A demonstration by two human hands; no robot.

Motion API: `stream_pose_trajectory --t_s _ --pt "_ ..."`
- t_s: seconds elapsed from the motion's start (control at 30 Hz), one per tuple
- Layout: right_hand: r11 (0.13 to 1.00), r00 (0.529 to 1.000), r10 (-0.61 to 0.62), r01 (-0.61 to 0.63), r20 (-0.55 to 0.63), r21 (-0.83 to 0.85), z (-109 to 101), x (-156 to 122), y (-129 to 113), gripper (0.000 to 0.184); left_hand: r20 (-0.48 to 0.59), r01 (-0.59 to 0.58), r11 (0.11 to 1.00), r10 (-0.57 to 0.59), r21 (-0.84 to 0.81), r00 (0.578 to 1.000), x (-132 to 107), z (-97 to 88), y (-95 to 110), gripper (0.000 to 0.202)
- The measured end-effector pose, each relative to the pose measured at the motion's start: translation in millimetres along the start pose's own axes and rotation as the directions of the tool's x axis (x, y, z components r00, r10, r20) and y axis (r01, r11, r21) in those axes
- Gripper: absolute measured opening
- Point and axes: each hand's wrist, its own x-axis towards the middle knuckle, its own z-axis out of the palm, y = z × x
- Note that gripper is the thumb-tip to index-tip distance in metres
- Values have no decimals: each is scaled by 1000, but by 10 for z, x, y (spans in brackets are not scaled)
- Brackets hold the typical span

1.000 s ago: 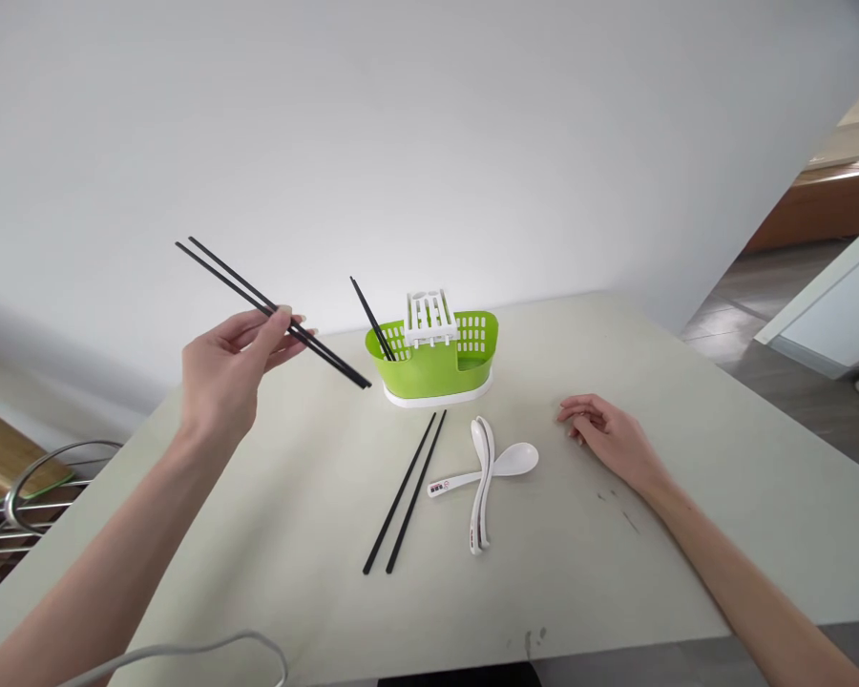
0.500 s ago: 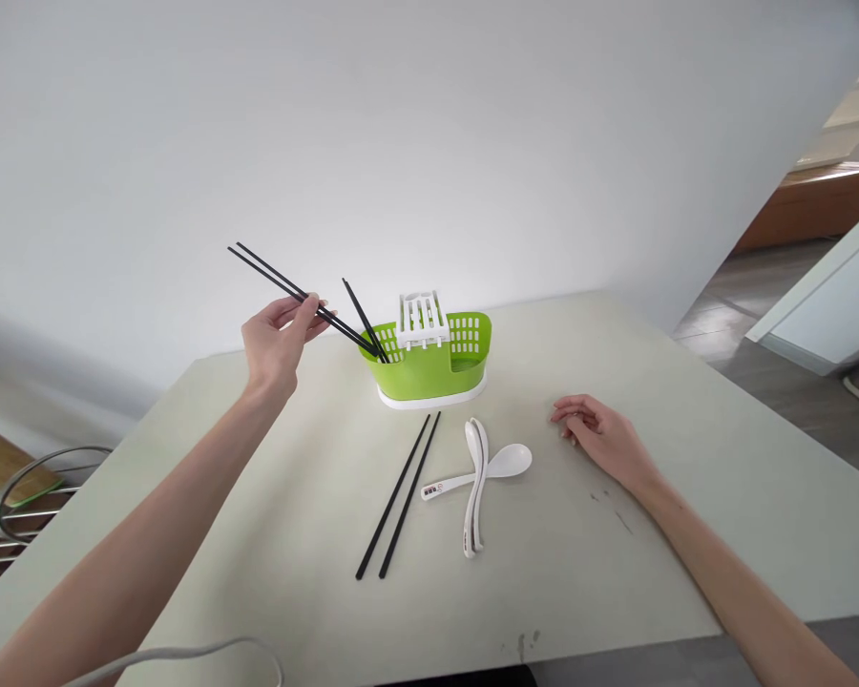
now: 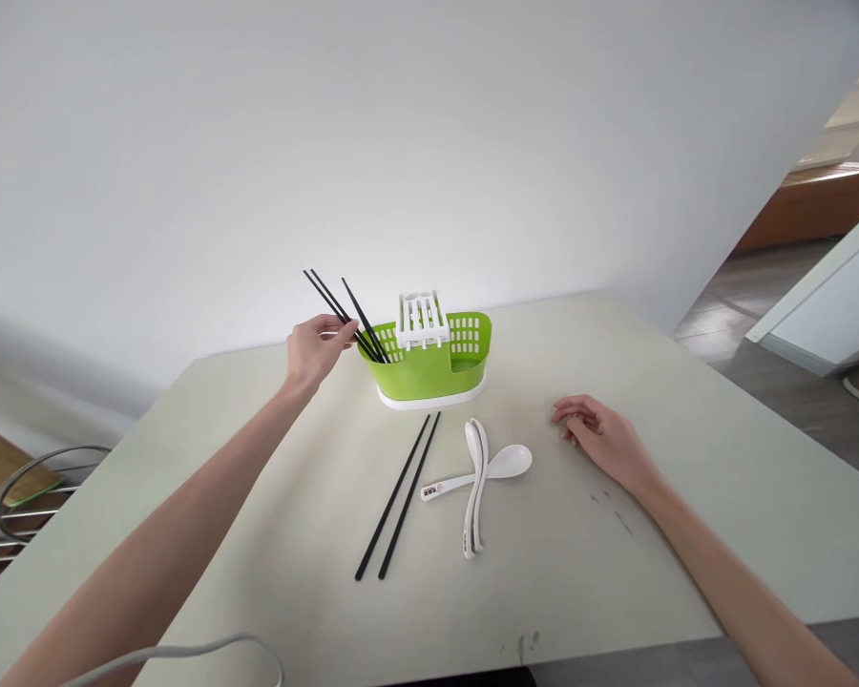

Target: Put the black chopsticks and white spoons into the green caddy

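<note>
My left hand (image 3: 316, 353) is closed in a pinch around a pair of black chopsticks (image 3: 327, 294). Their lower ends reach inside the left compartment of the green holder (image 3: 421, 374), and their upper ends lean left. More black chopstick (image 3: 358, 307), one or two pieces I cannot separate, leans in that same compartment. On the table to the right rests my right hand (image 3: 608, 444), fingers loosely bent with nothing in them. Between the hands lie two black chopsticks (image 3: 399, 498) and several white spoons (image 3: 510, 462), crossed over each other.
A white slatted piece (image 3: 422, 320) sits across the holder's middle. The pale table (image 3: 544, 572) meets a white wall (image 3: 429, 143) behind. A grey cable (image 3: 186, 651) crosses the near left edge. At far left stands a metal rack (image 3: 4, 515) with a wooden board (image 3: 7, 466).
My left hand has moved right and slightly down toward the holder. The chopsticks in it now stand steeper and deeper inside the left compartment. My right hand has stayed put.
</note>
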Motion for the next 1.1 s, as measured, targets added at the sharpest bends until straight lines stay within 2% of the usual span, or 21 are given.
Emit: stream_pose_trajectory --t_s 0.1,0.2,0.4,0.63,0.73,0.8,0.87,0.9,0.97,1.0,1.03,1.1 --pt "1000 1000 -4 4 0 5 4 10 21 25 8 37 983 -39 179 999 48 10 19 27" --pt "1000 1000 -7 7 1 10 8 14 35 26 3 89 962 -93 259 996 94 41 21 29" --pt "1000 1000 -6 6 -1 4 3 0 12 26 45 145 965 -158 217 986 144 138 -16 28" --pt "1000 1000 8 -8 -10 -2 3 -2 -17 26 49 134 978 -144 157 988 190 179 -76 33" --pt "1000 1000 2 -2 -10 3 0 -3 -19 26 -64 23 989 -14 143 998 90 161 -36 34" --pt "1000 1000 -9 9 -9 3 -2 -2 -16 26 -169 -120 981 145 151 975 -86 143 15 31" --pt "1000 1000 -11 11 -7 -5 -3 0 -12 26 -197 -230 960 260 163 945 -362 132 51 27" --pt "1000 1000 -11 11 -8 -10 -3 1 -9 26 -156 -256 952 282 168 947 -530 133 52 24" --pt "1000 1000 -10 9 -9 -21 -2 3 -5 26 44 -272 939 269 209 962 -890 152 10 22" --pt "1000 1000 -10 10 -8 -23 -2 4 -3 26 214 -289 922 237 257 948 -1064 169 -29 24" --pt "1000 1000 -10 10 -6 -22 -3 3 0 26 373 -326 888 197 324 907 -1221 189 -74 29" --pt "1000 1000 -12 12 -4 -20 -5 2 6 26 515 -391 805 127 445 848 -1459 230 -156 35"
